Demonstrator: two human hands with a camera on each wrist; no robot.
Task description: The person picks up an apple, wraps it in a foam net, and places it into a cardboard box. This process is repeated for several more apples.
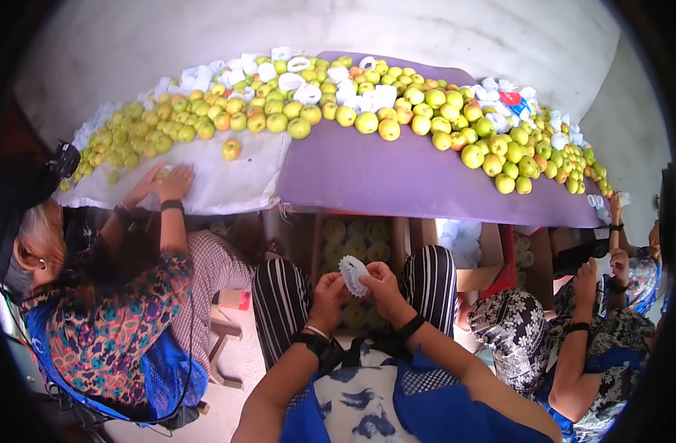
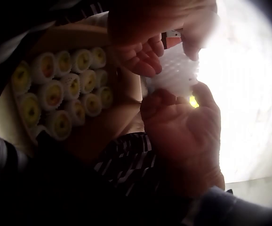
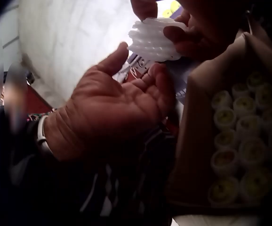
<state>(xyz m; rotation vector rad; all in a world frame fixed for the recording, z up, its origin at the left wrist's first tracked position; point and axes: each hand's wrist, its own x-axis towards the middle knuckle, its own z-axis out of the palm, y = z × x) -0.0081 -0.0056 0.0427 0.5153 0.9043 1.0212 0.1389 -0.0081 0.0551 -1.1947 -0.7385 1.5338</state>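
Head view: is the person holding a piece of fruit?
No: both hands hold only a white foam net.

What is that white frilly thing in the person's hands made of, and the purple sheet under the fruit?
The white net sleeve, pinched by the left hand and right hand, looks like soft foam mesh: matte, with a bumpy open lattice and scalloped edge. The purple mat seems a smooth foam or rubbery sheet; I can't tell which.

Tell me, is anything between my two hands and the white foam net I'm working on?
Nothing visible. The left hand and the right hand both already pinch the white foam net, held up over the open box of wrapped fruit between the knees.
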